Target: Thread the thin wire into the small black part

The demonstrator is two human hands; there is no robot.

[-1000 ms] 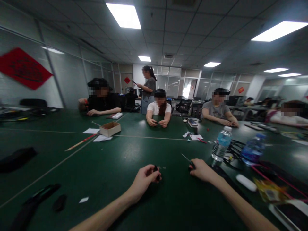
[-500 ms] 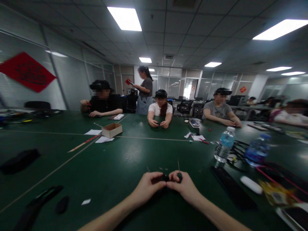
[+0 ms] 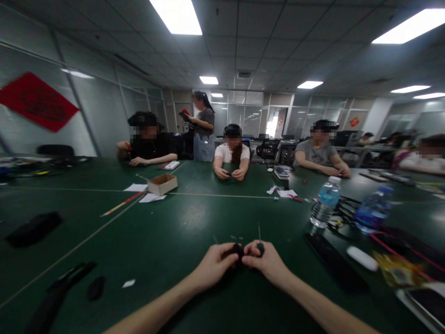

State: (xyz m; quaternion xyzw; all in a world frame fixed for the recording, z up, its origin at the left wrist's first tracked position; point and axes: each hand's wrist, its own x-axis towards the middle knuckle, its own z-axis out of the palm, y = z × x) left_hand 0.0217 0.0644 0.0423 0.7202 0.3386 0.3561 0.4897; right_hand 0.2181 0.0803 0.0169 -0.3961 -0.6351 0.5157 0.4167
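Note:
Between thumb and fingers, my left hand point(image 3: 216, 263) is closed on a small black part point(image 3: 238, 251), too dark and small to make out its kind. My right hand point(image 3: 267, 263) is closed, with a thin screwdriver point(image 3: 260, 249) held in its curled fingers. The screwdriver's dark handle shows beside the index finger, its slim shaft pointing up and away from me. A narrow gap lies between the black part and the fingertips of my right hand. Both hands are just above the green table point(image 3: 194, 222). Small clear scraps lie just beyond them.
To the right stand two water bottles point(image 3: 326, 202) near black cables point(image 3: 344, 213), a black flat slab point(image 3: 335, 262) and a white oval case point(image 3: 362, 258). At left are an open cardboard box point(image 3: 162, 184), a black strap-like object point(image 3: 57, 297) and a white scrap point(image 3: 128, 283). Several people sit opposite.
My hands have come slightly apart; the right fingertips touched the left hand earlier and now leave a small gap. The view has tilted a little downward. The standing person has shifted left.

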